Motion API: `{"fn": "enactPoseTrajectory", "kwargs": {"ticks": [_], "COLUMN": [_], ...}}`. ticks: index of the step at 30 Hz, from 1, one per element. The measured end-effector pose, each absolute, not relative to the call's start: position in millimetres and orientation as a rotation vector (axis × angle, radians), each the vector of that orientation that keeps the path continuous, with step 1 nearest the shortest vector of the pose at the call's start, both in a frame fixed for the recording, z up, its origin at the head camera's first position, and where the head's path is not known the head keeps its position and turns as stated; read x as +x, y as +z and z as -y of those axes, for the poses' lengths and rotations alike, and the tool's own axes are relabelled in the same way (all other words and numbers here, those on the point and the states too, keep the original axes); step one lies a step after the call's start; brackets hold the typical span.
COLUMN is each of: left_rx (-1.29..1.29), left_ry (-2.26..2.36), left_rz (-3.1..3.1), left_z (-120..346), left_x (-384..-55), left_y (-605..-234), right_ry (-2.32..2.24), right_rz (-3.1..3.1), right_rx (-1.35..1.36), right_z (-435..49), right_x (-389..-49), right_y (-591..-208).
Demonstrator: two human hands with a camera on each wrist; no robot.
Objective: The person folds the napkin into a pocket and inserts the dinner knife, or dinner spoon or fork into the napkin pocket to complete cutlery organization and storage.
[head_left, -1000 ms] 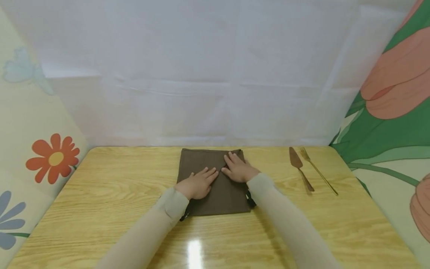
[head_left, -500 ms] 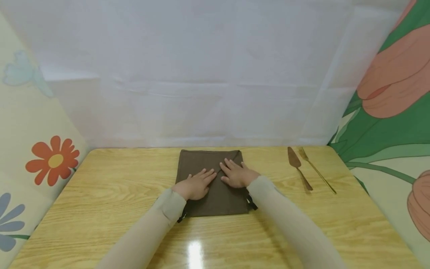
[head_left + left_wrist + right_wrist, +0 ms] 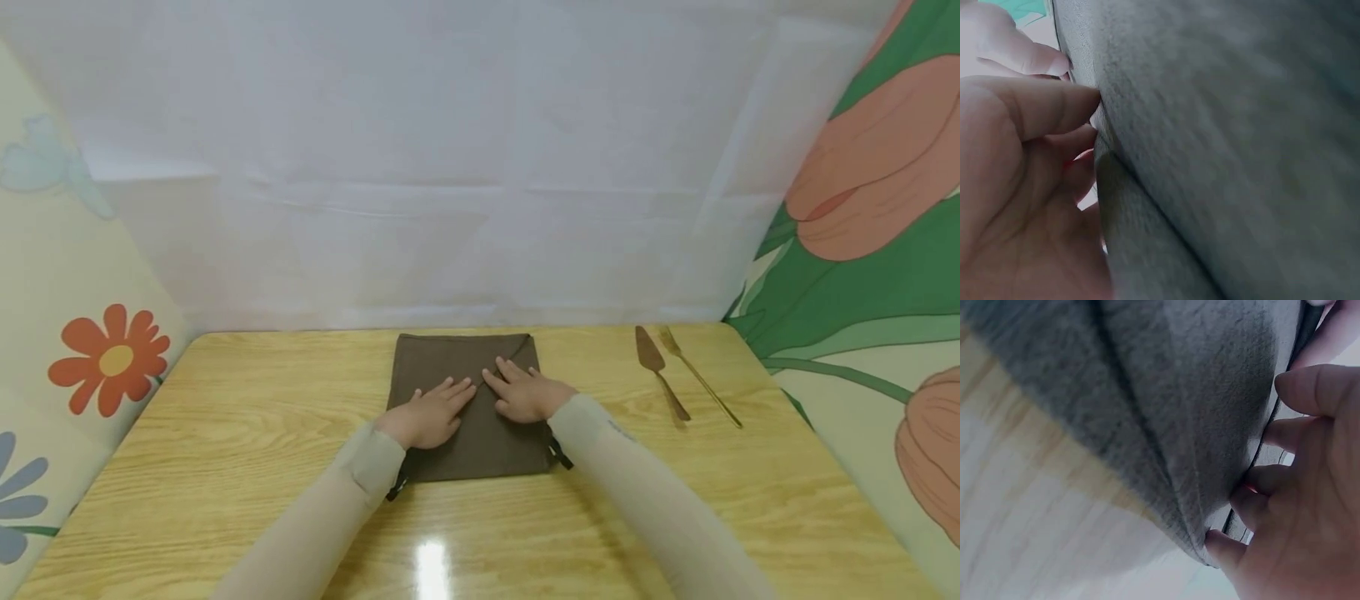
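Observation:
A dark brown folded cloth [image 3: 480, 454] lies flat as a rough square on the table, with a diagonal fold edge running from its far right corner. My left hand [image 3: 425, 419] rests on its left half, fingers spread and pointing inward. On the right half, my right hand [image 3: 527, 395] touches the cloth with fingers extended. Both wrist views show fingertips against the cloth: the left hand [image 3: 1029, 181] beside a crease in the fabric [image 3: 1222, 137], the right hand [image 3: 1300, 481] along the fabric's surface [image 3: 1210, 381]. Neither hand grips anything.
To the right on the wooden table [image 3: 262, 417] lie a cake server [image 3: 651, 354] and a gold fork [image 3: 701, 379], side by side. Behind the table hangs a white sheet [image 3: 420, 167]. Black straps [image 3: 558, 452] show near both wrists.
My right hand has slid slightly toward me over the cloth, showing more of the far right corner and its fold. The left hand stays about in place. The view shifts slightly.

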State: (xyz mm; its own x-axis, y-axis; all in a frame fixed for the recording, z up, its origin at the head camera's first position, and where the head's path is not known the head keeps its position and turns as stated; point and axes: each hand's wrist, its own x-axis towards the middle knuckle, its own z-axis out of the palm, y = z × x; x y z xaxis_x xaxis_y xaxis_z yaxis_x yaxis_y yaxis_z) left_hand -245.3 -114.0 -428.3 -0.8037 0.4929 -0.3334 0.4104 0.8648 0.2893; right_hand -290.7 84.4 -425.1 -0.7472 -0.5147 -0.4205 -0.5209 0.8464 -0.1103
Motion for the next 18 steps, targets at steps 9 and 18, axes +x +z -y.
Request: {"fn": "enactPoseTrajectory", "kwargs": {"ticks": [9,18], "left_rx": [0.758,0.831], "left_ry": [0.323,0.480], "left_rz": [-2.552,-2.494], "left_z": [135.6,168.5], "left_x": [-228.0,-191.2], "left_y": [-429.7,-430.5], "right_ry": [0.010,-0.032], "right_rz": [-2.657,-2.691], "right_rx": [-0.706,-0.650], "right_z": [-87.5,-90.5], "right_x": [-301.2,-314.1], "right_y": [-428.9,-432.0]}}
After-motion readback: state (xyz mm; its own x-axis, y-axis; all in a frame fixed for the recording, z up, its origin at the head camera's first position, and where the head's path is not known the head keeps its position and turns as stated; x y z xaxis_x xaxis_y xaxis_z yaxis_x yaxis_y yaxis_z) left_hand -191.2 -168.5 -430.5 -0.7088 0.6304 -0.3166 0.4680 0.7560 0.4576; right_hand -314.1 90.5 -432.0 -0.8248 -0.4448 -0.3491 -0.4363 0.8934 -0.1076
